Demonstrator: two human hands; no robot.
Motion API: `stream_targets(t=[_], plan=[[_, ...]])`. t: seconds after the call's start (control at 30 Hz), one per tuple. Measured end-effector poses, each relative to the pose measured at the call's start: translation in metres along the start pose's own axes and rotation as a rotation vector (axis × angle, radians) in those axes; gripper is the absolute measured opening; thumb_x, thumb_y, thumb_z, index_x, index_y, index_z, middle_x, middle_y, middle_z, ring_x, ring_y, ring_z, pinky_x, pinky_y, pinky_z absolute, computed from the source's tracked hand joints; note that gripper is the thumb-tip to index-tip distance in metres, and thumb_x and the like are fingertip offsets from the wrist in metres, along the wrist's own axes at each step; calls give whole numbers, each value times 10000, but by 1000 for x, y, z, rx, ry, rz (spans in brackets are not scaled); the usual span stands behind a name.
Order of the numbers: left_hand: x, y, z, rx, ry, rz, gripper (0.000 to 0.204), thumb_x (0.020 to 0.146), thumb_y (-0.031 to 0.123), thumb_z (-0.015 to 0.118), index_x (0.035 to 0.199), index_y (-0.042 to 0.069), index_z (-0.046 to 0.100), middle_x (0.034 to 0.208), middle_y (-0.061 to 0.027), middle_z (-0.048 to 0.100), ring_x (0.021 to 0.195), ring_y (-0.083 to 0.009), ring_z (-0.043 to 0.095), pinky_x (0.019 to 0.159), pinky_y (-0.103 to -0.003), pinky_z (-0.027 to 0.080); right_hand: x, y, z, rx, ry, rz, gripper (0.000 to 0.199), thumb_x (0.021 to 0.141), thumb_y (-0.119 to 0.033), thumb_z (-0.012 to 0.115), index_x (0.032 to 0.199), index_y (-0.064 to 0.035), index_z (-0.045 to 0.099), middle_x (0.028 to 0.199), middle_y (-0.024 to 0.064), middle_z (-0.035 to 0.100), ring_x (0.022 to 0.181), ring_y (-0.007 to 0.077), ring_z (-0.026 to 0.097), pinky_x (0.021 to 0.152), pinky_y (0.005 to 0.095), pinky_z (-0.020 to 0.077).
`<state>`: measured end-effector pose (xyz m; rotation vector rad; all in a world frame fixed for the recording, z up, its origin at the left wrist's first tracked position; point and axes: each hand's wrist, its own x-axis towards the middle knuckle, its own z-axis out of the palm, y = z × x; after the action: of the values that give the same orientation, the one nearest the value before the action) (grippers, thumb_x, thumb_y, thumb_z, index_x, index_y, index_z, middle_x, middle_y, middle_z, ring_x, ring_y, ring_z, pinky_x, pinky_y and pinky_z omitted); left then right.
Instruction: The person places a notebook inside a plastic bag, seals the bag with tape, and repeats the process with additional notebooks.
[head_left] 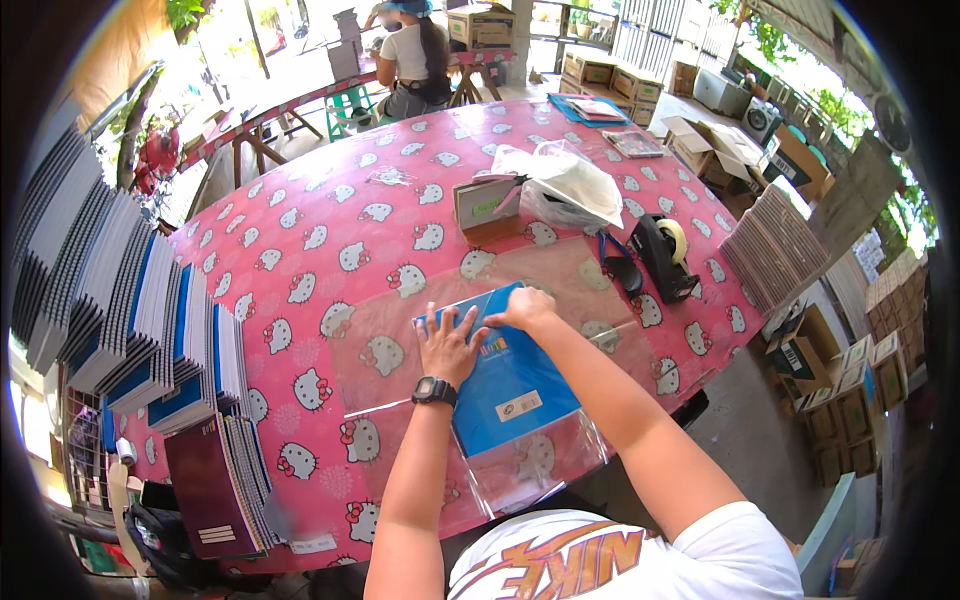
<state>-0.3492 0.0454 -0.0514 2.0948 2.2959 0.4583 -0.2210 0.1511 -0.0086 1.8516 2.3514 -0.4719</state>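
Note:
A blue notebook point(510, 385) lies on a clear plastic sheet point(545, 465) spread over the pink cartoon-cat tablecloth point(330, 240). My left hand point(447, 343), with a black watch on the wrist, rests flat on the notebook's upper left part, fingers spread. My right hand point(522, 308) presses on the notebook's top edge, fingers curled down over it. Neither hand lifts anything.
Stacks of spiral notebooks point(150, 330) line the table's left side. A black tape dispenser point(662, 255), blue-handled scissors point(615, 262), a plastic bag point(570, 185) and a small cardboard box point(485, 205) sit beyond the hands. Another person point(415, 60) sits at a far table. Cardboard boxes point(830, 400) stand at right.

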Motion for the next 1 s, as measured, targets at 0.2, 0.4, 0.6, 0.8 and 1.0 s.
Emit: stream_targets(t=[0.2, 0.4, 0.6, 0.8, 1.0], plan=[[-22, -43, 6, 32, 328, -505, 657, 831, 482, 500, 1308, 46, 382, 1365, -163, 334, 1290, -358, 230, 1033, -507, 194, -59, 92, 26, 378, 170, -85, 516, 704, -488, 677, 957, -41, 640, 988, 167, 633, 923, 281, 608, 761, 381, 477], [-134, 4, 7, -1075, 114, -635, 567, 876, 240, 484, 1324, -59, 306, 1138, -215, 543, 1000, -245, 540, 836, -332, 435, -138, 118, 71, 901, 49, -127, 359, 850, -283, 550, 1030, 19, 617, 934, 147, 654, 859, 215, 624, 749, 317, 470], [-117, -40, -71, -1481, 254, -386, 539, 811, 37, 417, 1342, 6, 329, 1092, -134, 577, 935, -173, 545, 774, -273, 444, -119, 102, -48, 1382, 47, -571, 359, 804, -52, 549, 1151, 39, 547, 1125, 87, 577, 1002, 174, 539, 889, 281, 412], [-10, -63, -57, -1286, 328, 35, 805, 595, 51, 794, 1245, 55, 318, 1116, -96, 490, 1017, -186, 503, 876, -337, 430, -29, 61, -52, 1146, 55, -814, 728, 661, -17, 733, 1268, -34, 331, 1137, 31, 501, 1022, 148, 495, 905, 283, 398], [10, -8, -112, -1395, 567, -2, 629, 598, 29, 794, 1115, 2, 436, 931, -91, 611, 830, -147, 604, 719, -286, 524, -13, 47, -53, 1541, -57, -910, 786, 622, 25, 769, 1265, -41, 322, 1104, 38, 518, 1038, 112, 481, 882, 288, 419]])
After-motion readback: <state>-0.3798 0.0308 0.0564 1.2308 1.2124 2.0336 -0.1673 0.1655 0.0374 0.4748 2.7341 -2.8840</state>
